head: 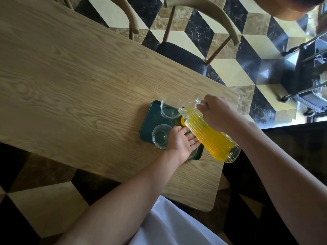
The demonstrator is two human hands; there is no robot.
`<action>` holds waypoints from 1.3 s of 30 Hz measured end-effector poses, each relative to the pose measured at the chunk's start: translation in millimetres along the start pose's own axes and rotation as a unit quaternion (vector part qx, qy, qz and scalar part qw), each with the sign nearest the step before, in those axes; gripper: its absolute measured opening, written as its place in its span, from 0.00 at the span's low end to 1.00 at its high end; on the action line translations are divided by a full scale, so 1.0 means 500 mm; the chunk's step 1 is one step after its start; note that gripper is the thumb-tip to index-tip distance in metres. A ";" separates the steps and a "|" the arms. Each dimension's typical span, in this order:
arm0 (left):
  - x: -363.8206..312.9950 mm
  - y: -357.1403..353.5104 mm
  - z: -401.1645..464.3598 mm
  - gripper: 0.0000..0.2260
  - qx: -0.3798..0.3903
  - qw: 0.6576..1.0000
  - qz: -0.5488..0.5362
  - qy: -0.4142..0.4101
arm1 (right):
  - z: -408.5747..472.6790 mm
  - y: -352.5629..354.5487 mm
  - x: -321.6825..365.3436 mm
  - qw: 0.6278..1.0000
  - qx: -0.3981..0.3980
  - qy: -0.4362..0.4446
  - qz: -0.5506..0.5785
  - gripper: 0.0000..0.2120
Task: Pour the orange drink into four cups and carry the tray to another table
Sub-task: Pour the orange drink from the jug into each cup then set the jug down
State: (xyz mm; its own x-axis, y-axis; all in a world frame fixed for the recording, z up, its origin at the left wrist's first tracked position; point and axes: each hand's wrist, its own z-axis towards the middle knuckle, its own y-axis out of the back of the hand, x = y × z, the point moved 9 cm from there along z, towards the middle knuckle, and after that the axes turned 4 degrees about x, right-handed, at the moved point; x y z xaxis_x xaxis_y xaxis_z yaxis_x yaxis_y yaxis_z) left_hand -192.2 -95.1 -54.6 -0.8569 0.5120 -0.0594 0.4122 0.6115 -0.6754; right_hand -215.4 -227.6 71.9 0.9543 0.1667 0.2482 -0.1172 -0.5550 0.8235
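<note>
A ribbed clear glass jug [210, 133] is showing glossy; the table [70, 76] is looking like matt grained wood, the floor [200, 32] like polished marble.

Pouring orange drink at a wooden table

The right hand [216, 113] grips the handle of a ribbed glass pitcher [210, 133] of orange drink, tilted with its spout down over a dark green tray [152, 119] on the wooden table [70, 76]. The left hand [182, 140] lies open, palm up, under the pitcher. Two empty clear cups [169, 108] [161, 137] stand on the tray's left side; a chair [192, 41] stands beyond.
</note>
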 end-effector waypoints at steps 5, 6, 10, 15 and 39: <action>0.004 0.004 0.011 0.21 0.027 0.999 -0.026 0.007 | 0.024 -0.007 0.015 0.999 0.025 0.000 -0.034 0.16; 0.005 0.002 0.011 0.22 0.032 0.999 -0.031 0.008 | 0.026 -0.009 0.019 0.999 0.029 -0.001 -0.040 0.16; -0.002 0.001 0.013 0.23 0.029 0.999 -0.039 -0.002 | 0.038 -0.012 0.027 0.998 0.043 -0.008 -0.054 0.15; -0.005 0.007 0.023 0.24 0.019 0.999 -0.049 0.001 | 0.051 -0.014 0.041 0.996 0.050 -0.009 -0.079 0.13; 0.008 -0.005 0.014 0.25 0.030 0.997 -0.072 0.021 | 0.069 -0.029 0.061 0.989 0.082 -0.012 -0.124 0.13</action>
State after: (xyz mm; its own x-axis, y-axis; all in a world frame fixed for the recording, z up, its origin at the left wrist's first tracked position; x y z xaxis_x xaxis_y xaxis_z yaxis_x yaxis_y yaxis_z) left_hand -198.9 -98.6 -58.3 -0.8919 0.4465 0.0711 0.2652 0.6439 -0.7177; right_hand -175.0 -242.6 50.1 0.9548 0.2951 0.0350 0.1649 -0.6243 0.7636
